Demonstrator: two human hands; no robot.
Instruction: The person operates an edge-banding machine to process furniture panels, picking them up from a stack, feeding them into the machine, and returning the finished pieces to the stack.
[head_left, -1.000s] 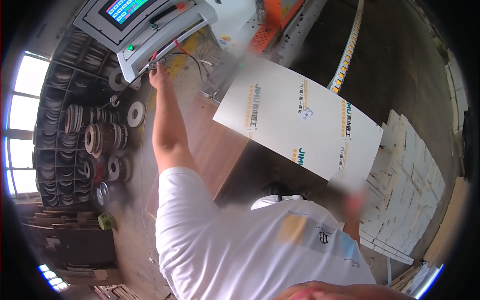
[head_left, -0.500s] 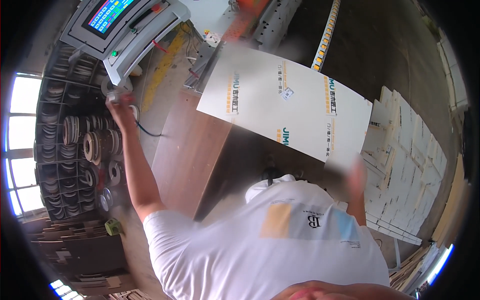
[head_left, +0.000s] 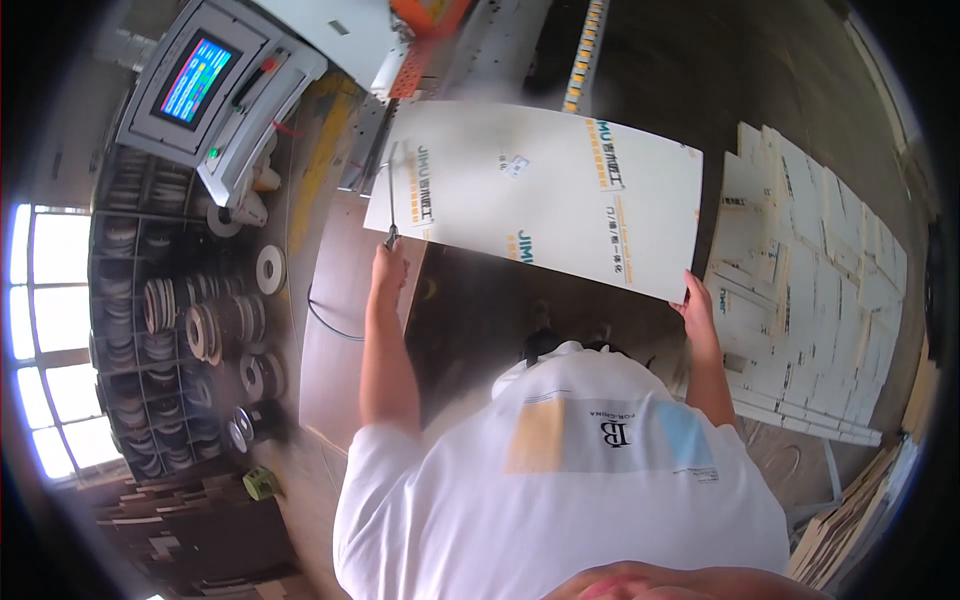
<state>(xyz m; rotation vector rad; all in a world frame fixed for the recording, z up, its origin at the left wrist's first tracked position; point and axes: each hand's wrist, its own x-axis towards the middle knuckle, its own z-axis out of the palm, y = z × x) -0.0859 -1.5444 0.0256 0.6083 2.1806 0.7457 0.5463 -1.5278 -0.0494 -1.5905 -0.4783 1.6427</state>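
A large white printed board point(head_left: 560, 210) lies flat in front of me, its far side along the machine's edge. At its near left corner my left hand point(head_left: 389, 268) is closed round an air blow gun point(head_left: 392, 236). The gun's long thin nozzle points away over the board's left end. My right hand point(head_left: 696, 305) grips the board's near right corner, with the thumb on top and the other fingers partly hidden. A dark hose point(head_left: 325, 322) loops over the brown surface left of my left forearm.
A control console point(head_left: 200, 90) with a lit screen stands at the far left. Beneath it are racks of edging rolls point(head_left: 205, 330). A brown panel surface point(head_left: 345, 370) is left of me. Stacked white boards point(head_left: 820, 290) fill the right side. A yellow-marked roller rail point(head_left: 583, 60) runs away beyond the board.
My left hand has come from beside the console to the board's near left corner, with the blow gun. My right hand, blurred before, now grips the right corner. The whole view has shifted.
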